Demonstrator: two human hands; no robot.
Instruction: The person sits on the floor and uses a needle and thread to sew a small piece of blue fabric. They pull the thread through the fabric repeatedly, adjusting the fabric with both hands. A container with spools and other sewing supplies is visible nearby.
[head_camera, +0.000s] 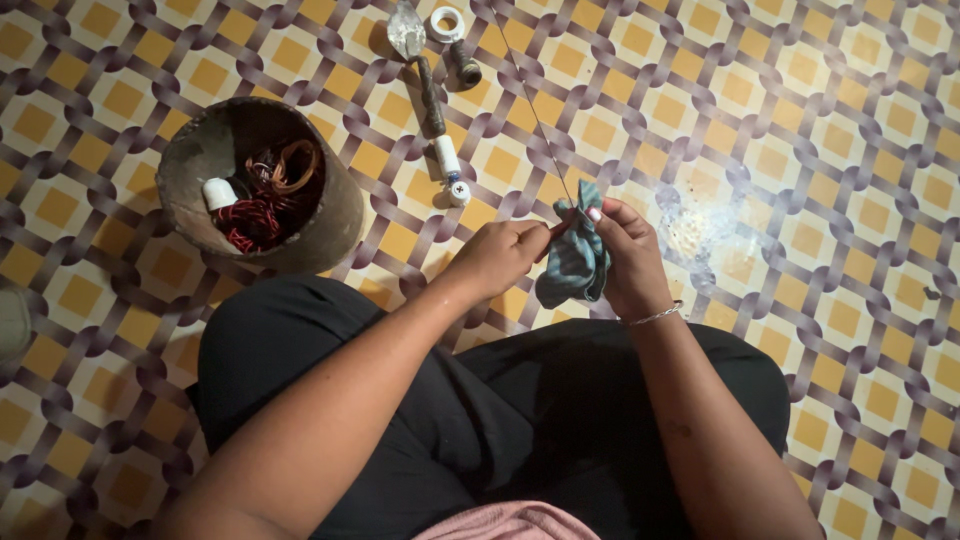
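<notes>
Honestly, keep that thin wire (535, 115) taut here: the right hand (628, 262) has its grip closed on the teal cloth (574, 262) around the wire above the lap, and the left hand (500, 255) pinches the wire's red end.

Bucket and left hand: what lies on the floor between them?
In the head view, only bare patterned floor separates the bucket from the left hand; the white-tipped tool lies just above that stretch.
</notes>
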